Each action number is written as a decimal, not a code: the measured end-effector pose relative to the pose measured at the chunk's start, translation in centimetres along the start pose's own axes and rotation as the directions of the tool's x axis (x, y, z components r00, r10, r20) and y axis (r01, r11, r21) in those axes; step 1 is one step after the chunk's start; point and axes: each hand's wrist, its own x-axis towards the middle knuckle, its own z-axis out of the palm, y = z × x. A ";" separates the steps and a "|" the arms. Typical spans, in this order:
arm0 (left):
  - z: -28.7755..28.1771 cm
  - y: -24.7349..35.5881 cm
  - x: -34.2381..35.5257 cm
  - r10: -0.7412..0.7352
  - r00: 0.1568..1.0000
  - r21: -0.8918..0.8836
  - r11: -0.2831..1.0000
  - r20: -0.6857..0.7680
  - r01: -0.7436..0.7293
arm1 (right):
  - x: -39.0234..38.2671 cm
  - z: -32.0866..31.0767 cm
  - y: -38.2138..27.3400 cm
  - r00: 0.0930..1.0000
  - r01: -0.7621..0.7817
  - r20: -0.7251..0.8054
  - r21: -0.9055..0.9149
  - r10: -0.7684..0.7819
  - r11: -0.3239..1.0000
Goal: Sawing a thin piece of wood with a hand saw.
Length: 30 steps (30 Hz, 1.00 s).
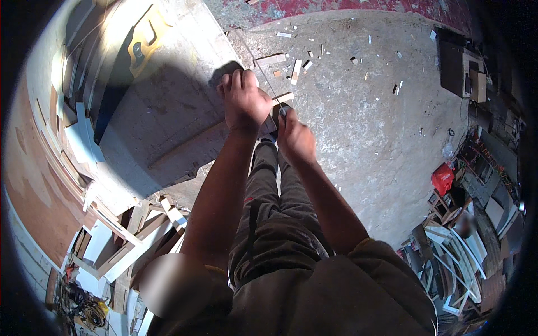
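Note:
A long thin wooden strip (190,141) lies across the workbench (168,106), its pale end jutting past the edge. My left hand (245,101), fingers curled, presses down on the strip near that edge. My right hand (297,137) is closed round the handle of a thin, straight-bladed tool that looks like a narrow saw (262,71). Its blade runs away from me, crossing the strip just right of my left hand. Whether the blade is cutting into the wood cannot be made out. A handsaw with a yellow handle (137,51) rests on the bench's far left part.
Small wood offcuts (296,71) are scattered over the concrete floor (358,140). Scrap boards (140,241) pile up at the lower left. More scrap (454,252), a red bag-like item (443,178) and a dark box (453,61) line the right side.

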 end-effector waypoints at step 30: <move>-0.5 -0.7 0.2 0.016 0.993 -0.040 0.999 -0.115 -0.021 | -2.9 -3.0 2.5 1.000 0.017 0.013 0.207 -0.020 0.978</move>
